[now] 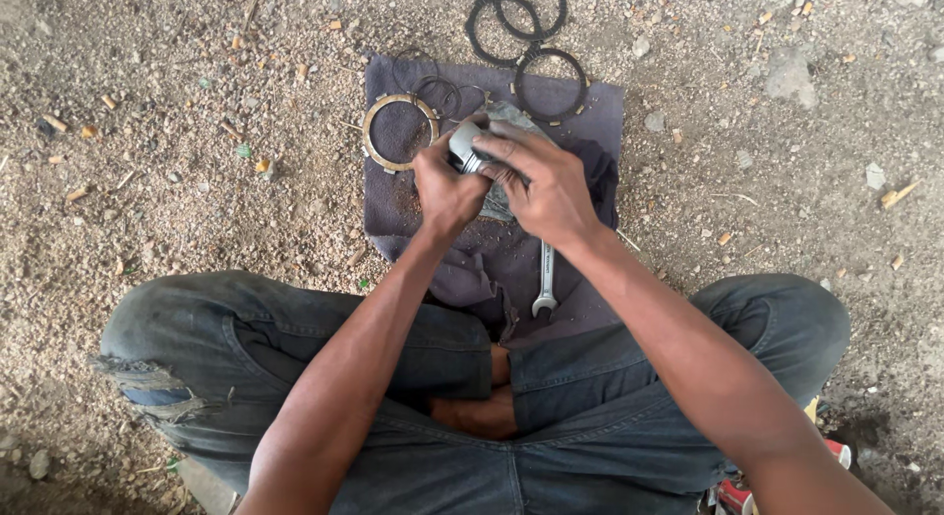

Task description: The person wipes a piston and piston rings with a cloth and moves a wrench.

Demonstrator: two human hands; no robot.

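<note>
The person sits cross-legged on the gravelly dirt ground, both hands raised over a dark purple-grey cloth spread in front of the knees. The left hand is clenched around the lower side of a small silver-grey metal cylinder, fingers curled tight against it. The right hand is closed over a crumpled grey rag, pressing it onto the same cylinder from above, so the two hands touch around the part, just above the cloth's middle.

On the cloth, left of the hands, lies a brass-coloured flat ring; a few thin wire rings lie beside it. A dark toothed ring rests at the cloth's far right edge, and two more black rings overlap on the dirt beyond. A silver open-ended spanner lies on the cloth under the right wrist, pointing toward the person's grey jeans. No packages or signs show.
</note>
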